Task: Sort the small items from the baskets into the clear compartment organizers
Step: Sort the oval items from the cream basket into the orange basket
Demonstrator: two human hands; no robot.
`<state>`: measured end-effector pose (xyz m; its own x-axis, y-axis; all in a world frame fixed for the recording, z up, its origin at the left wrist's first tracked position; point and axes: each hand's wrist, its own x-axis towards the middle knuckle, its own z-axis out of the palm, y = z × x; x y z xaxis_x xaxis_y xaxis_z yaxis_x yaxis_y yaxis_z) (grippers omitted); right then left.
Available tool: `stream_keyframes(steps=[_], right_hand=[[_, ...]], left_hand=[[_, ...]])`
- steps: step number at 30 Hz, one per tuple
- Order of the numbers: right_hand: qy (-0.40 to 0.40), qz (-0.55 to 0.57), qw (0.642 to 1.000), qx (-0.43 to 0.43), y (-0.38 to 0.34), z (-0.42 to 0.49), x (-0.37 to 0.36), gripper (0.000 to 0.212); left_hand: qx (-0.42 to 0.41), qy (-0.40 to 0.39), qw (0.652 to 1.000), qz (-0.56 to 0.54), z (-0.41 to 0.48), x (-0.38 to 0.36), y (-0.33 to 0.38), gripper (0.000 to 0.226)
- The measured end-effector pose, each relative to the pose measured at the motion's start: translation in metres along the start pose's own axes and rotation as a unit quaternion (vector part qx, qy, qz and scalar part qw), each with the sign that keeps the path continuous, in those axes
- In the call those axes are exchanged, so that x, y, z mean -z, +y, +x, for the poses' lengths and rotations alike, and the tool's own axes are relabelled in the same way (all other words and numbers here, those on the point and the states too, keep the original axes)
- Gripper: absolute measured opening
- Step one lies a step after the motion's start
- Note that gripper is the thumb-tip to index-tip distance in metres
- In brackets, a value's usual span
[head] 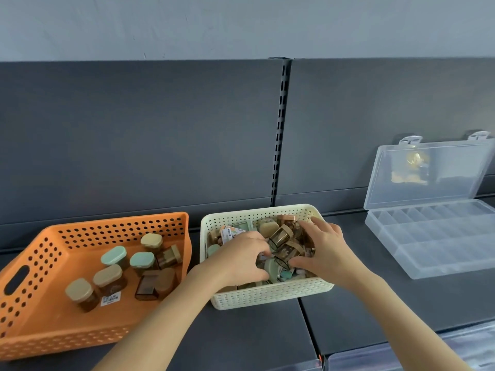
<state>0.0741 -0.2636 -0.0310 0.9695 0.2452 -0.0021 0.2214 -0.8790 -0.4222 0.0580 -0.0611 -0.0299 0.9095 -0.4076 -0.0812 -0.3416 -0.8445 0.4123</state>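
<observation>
The left hand (241, 259) curls into the little jars (280, 236) in the cream basket (267, 293); holding one? I can't tell. The right hand (324, 250) lies spread on them.

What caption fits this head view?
Left hand and right hand reach into the cream basket, between an orange basket and an open organizer.

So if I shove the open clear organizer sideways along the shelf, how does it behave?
Probably slides easily: the clear organizer is smooth plastic on a smooth dark shelf, and its compartments look empty, so it is likely light. The raised lid stands nearly upright and may flop or pull weight backward. Thin walls likely flex if gripped.
</observation>
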Motion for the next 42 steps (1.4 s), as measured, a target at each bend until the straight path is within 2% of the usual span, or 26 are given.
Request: stream_keyframes(steps=[4, 6, 11, 14, 18, 20, 23, 25, 29, 34, 42], right_hand=[[-0.01, -0.033, 0.999, 0.01, -0.002, -0.004, -0.005, 0.082], [-0.008, -0.04, 0.999, 0.01, -0.001, -0.003, -0.009, 0.086], [-0.02, -0.08, 0.997, 0.012, -0.001, 0.009, -0.016, 0.095], [-0.011, -0.099, 0.995, 0.03, -0.003, 0.009, -0.016, 0.078], [0.027, -0.043, 0.998, 0.032, -0.003, 0.007, -0.013, 0.064], [0.02, -0.043, 0.998, 0.033, -0.005, 0.007, -0.012, 0.069], [-0.043, -0.043, 0.998, 0.02, -0.005, 0.01, -0.013, 0.087], [-0.067, -0.041, 0.997, 0.011, -0.004, 0.013, -0.012, 0.091], [-0.024, -0.032, 0.999, 0.015, -0.003, 0.014, -0.012, 0.073], [-0.056, -0.06, 0.996, 0.016, -0.005, 0.013, -0.018, 0.078], [-0.016, -0.045, 0.997, 0.057, -0.003, 0.008, -0.01, 0.064]], left_hand=[[0.007, 0.007, 1.0, 0.005, 0.003, -0.004, -0.002, 0.04], [0.007, 0.021, 1.0, 0.008, 0.003, -0.005, -0.001, 0.038], [0.033, 0.126, 0.991, -0.033, 0.0, 0.002, -0.001, 0.026], [0.041, 0.176, 0.982, -0.056, -0.003, 0.006, -0.002, 0.026], [0.063, 0.217, 0.969, -0.095, -0.006, 0.008, -0.006, 0.017], [0.073, 0.22, 0.967, -0.109, -0.008, 0.008, -0.008, 0.016], [0.081, 0.213, 0.967, -0.116, -0.011, 0.007, -0.011, 0.019], [0.084, 0.215, 0.966, -0.119, -0.014, 0.007, -0.011, 0.02], [0.087, 0.22, 0.964, -0.118, -0.019, 0.009, -0.012, 0.016], [0.093, 0.234, 0.96, -0.12, -0.022, 0.011, -0.015, 0.02], [0.092, 0.229, 0.961, -0.128, -0.028, 0.013, -0.021, 0.022]])
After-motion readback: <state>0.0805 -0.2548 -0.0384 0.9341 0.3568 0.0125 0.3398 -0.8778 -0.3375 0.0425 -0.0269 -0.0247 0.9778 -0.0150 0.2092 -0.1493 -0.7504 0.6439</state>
